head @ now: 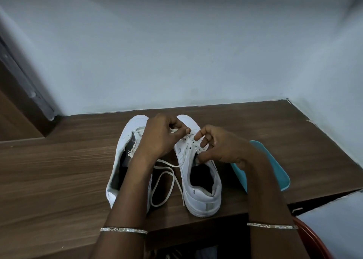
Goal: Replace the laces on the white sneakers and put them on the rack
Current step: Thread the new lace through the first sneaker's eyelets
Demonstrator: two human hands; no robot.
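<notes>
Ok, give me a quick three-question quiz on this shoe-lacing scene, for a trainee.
1. True or false: the sneaker being laced stands upright on the table.
2. The left hand pinches: A the lace, B a brush, C a sock?
3. Fill in: the tray right of the sneaker is ____ in colour.
Key: 1 true; 2 A; 3 teal.

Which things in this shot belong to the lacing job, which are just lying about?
Job: sneaker being laced, other sneaker, white lace, left hand pinching the lace, right hand holding that sneaker's eyelet edge.
Lying about: teal tray, red rim at lower right.
</notes>
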